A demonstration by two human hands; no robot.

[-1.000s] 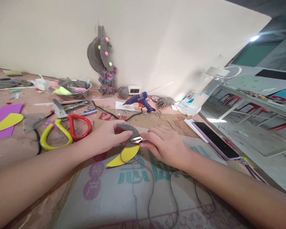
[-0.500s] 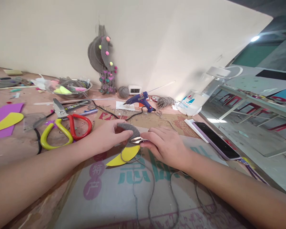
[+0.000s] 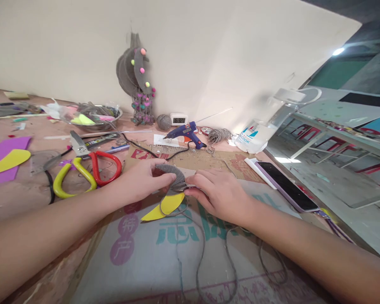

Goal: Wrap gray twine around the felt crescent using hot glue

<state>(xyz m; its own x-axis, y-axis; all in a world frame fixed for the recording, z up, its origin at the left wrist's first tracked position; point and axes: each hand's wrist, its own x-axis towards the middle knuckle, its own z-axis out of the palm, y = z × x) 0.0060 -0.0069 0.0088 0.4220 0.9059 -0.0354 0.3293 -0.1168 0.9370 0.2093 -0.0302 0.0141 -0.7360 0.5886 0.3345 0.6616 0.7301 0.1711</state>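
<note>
Near the middle, my left hand [image 3: 148, 179] is closed on a curved yellow crescent piece [image 3: 169, 206], its upper part wound with grey yarn [image 3: 176, 179]. The thumb presses on the wound part. The bare yellow end points down and left. My right hand [image 3: 217, 192] pinches at the right edge of the winding, thumb and forefinger together on the yarn; the exact grip is partly hidden. A loose yarn loop [image 3: 187, 207] hangs around the yellow end, and the strand trails in curves over the printed board [image 3: 139, 274] below.
To the left lie scissors [image 3: 96, 169] with yellow and red handles, and purple sheet [image 3: 8, 152]. Behind are a blue glue gun [image 3: 188, 134], yarn balls [image 3: 164, 121], a clock [image 3: 179, 119] and a bowl [image 3: 95, 124]. A pitcher [image 3: 253, 135] and phone [image 3: 286, 185] stand and lie right.
A shiny silvery strip seen at the winding's lower edge is now mostly out of sight. My right fingertips have shifted slightly left. My left hand has hardly moved.
</note>
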